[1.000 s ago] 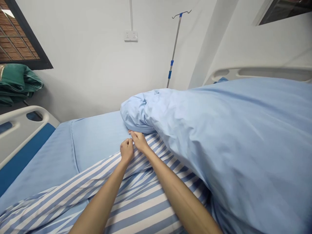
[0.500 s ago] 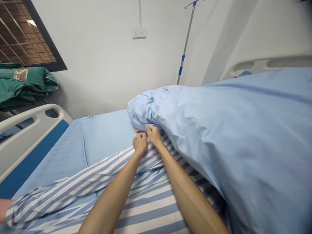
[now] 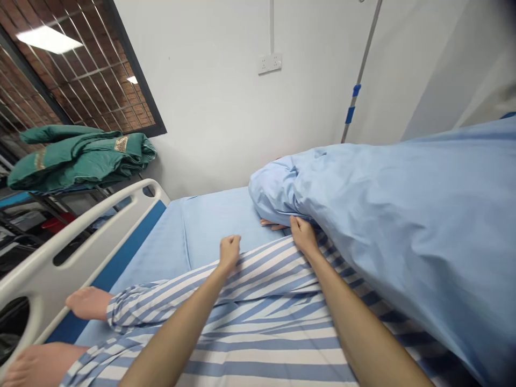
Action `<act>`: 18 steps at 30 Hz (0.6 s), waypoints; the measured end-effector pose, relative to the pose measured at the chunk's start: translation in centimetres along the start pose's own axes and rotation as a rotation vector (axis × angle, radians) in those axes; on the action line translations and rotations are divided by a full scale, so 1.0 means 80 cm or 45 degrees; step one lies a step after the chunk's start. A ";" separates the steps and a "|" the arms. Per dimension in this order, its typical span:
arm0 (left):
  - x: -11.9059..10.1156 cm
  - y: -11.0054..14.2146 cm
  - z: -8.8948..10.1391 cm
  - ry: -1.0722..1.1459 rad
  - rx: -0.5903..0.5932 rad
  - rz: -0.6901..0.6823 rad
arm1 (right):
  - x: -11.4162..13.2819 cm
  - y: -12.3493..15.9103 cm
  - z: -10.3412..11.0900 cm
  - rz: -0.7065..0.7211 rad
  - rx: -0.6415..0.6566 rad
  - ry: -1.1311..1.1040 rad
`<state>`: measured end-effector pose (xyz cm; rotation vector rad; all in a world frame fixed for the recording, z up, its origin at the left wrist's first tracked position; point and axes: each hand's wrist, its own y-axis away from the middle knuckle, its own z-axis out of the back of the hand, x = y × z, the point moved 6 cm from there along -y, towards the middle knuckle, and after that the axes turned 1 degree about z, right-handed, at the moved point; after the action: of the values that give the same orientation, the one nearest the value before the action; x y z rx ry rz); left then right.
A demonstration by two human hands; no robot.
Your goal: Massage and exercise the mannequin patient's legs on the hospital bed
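A figure in blue-and-white striped trousers (image 3: 262,263) lies on the bed, its bare feet (image 3: 88,303) at the left. A light blue quilt (image 3: 387,215) covers the upper body, and fingertips (image 3: 272,223) of the lying figure show under its edge. My right hand (image 3: 303,235) is closed at the quilt's lower edge, pinching the cloth. Left of it, my left hand (image 3: 229,251) is curled into a fist over the far trouser leg. What lies inside that fist, if anything, is hidden.
A white and blue footboard (image 3: 108,220) stands at the left end of the blue sheet (image 3: 213,215). Folded green clothing (image 3: 88,158) rests beyond it, below a barred window (image 3: 92,59). An IV pole (image 3: 363,70) rises behind the quilt near a wall socket (image 3: 270,63).
My left hand has moved left along the trouser leg, away from my right hand, which stays at the quilt's edge. The view has turned left, bringing both feet and more footboard into sight.
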<state>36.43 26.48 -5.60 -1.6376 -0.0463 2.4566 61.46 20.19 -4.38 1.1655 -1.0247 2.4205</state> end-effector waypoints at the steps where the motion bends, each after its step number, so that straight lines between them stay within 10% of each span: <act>1: 0.015 0.001 0.041 -0.060 -0.039 0.001 | 0.000 0.000 0.000 -0.005 0.011 -0.002; 5: 0.087 0.013 0.209 -0.234 -0.254 0.122 | -0.001 0.001 0.000 -0.016 0.007 0.032; 8: 0.139 0.029 0.291 -0.345 -0.392 0.206 | -0.004 0.002 -0.004 -0.027 0.007 0.100; 18: 0.179 0.044 0.318 -0.861 -0.495 0.265 | -0.003 -0.003 -0.020 -0.127 0.224 0.473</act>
<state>7.27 27.50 -9.18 -0.8598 -0.4931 3.2059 60.83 21.50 -5.10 0.7491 -0.6378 2.5538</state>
